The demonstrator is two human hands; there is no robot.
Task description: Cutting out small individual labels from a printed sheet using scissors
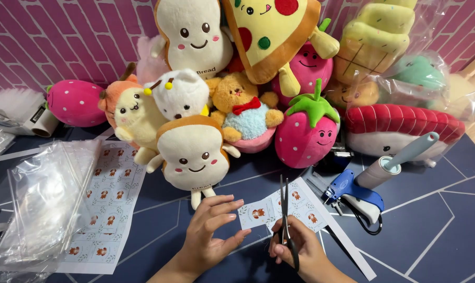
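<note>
My right hand (300,249) grips black-handled scissors (284,209), blades pointing away from me and lying across a strip of small printed paper tags (300,207). My left hand (211,230) pinches the left end of that strip, at a tag (256,214) with a little brown figure on it. Both hands rest low on the dark blue table (431,225), just in front of a toast-shaped plush toy (193,154).
A pile of plush toys fills the back: strawberry (306,128), pizza slice (271,36), bear (245,112), sushi (400,128). A blue tagging gun (355,195) and lint roller (400,160) lie right. A tag sheet (107,204) and clear plastic bags (41,204) lie left.
</note>
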